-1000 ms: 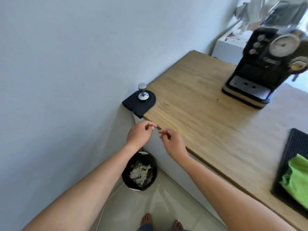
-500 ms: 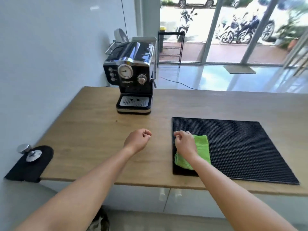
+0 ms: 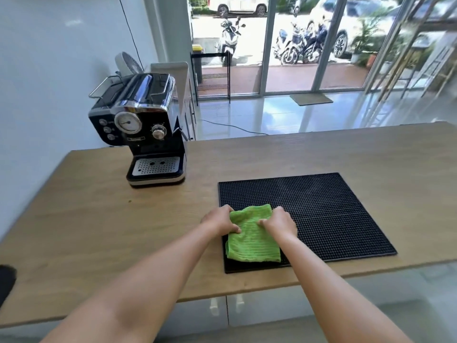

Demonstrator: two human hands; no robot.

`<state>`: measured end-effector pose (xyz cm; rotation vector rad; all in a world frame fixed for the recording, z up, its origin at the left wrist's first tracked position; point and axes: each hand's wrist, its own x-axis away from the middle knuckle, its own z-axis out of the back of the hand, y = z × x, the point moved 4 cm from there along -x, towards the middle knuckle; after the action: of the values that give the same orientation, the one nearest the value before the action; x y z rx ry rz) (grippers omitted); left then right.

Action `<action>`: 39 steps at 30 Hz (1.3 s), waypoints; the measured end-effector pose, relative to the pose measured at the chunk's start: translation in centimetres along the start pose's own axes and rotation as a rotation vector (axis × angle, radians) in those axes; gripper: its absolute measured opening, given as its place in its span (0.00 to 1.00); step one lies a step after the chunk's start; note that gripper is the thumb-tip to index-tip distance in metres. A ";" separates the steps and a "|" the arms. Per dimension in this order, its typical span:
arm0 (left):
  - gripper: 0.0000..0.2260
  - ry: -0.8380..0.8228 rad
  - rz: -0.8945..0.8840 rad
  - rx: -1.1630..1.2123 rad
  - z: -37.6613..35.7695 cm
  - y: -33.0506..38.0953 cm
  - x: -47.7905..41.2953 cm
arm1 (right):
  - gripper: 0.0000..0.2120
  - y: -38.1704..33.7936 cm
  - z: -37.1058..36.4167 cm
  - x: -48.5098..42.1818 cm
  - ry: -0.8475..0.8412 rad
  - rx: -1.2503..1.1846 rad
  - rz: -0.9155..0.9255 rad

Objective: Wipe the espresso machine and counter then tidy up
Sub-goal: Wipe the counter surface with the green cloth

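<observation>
My left hand [image 3: 220, 222] and right hand [image 3: 280, 224] both pinch the folded green cloth [image 3: 253, 237], fingers closed on its far corners. It lies on the black rubber mat's [image 3: 333, 211] near left corner, on the wooden bench [image 3: 99, 219]. The espresso machine [image 3: 146, 134] stands far left.

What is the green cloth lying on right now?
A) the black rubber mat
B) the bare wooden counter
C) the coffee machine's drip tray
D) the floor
A: the green cloth lies on the near left corner of the black rubber mat, with the left hand and right hand both on it.
</observation>
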<state>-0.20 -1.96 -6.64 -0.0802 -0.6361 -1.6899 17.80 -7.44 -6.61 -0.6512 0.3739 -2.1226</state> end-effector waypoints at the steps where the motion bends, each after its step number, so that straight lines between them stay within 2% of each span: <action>1: 0.29 0.004 0.005 -0.001 -0.1 0.1 0.0 | 0.24 0.0 -0.1 -0.1 0.000 0.017 -0.006; 4: 0.20 0.002 -0.002 -0.007 -0.2 -0.1 0.0 | 0.19 -0.3 -0.2 -0.4 -0.016 0.062 -0.022; 9: 0.15 -0.076 -0.044 0.058 0.1 -1.3 0.9 | 0.09 -2.4 -1.3 0.1 -0.034 0.096 0.005; 13: 0.10 -0.146 -0.053 0.404 2.0 -4.2 2.2 | 0.05 -6.3 -2.4 0.8 -0.068 0.008 0.138; 16: 0.09 -0.125 -0.027 0.611 4.1 -7.8 2.9 | 0.08 -9.6 -4.2 1.4 -0.079 -0.058 0.209; 18: 0.10 -0.105 -0.001 0.671 5.7 -10.8 3.2 | 0.15 -11.8 -5.9 1.9 -0.098 -0.131 0.210; 20: 0.15 -0.074 0.034 0.706 7.0 -14.1 3.1 | 0.23 -13.9 -7.5 3.1 -0.069 -0.098 0.237; 23: 0.22 0.097 0.081 0.607 9.0 -19.1 3.2 | 0.35 -16.9 -9.3 5.9 0.100 0.147 0.414; 25: 0.19 0.280 0.141 0.486 10.5 -22.5 3.8 | 0.42 -18.2 -11.8 7.8 0.029 0.293 0.563; 28: 0.17 0.473 0.273 0.300 11.9 -28.1 5.1 | 0.43 -17.6 -16.3 9.2 -0.138 0.531 0.654; 31: 0.20 0.507 0.386 0.111 11.6 -33.4 6.0 | 0.39 -16.7 -17.9 8.7 -0.079 0.570 0.584; 35: 0.27 0.422 0.478 -0.018 10.7 -39.7 7.3 | 0.30 -18.8 -18.4 6.4 -0.001 0.506 0.420; 39: 0.29 0.415 0.454 -0.080 9.4 -42.1 7.9 | 0.28 -22.3 -20.0 5.2 0.021 0.405 0.269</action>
<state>-43.88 -1.33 -10.84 0.0655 -0.2141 -1.2389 -10.82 1.94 -10.64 -0.3227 0.0326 -1.8709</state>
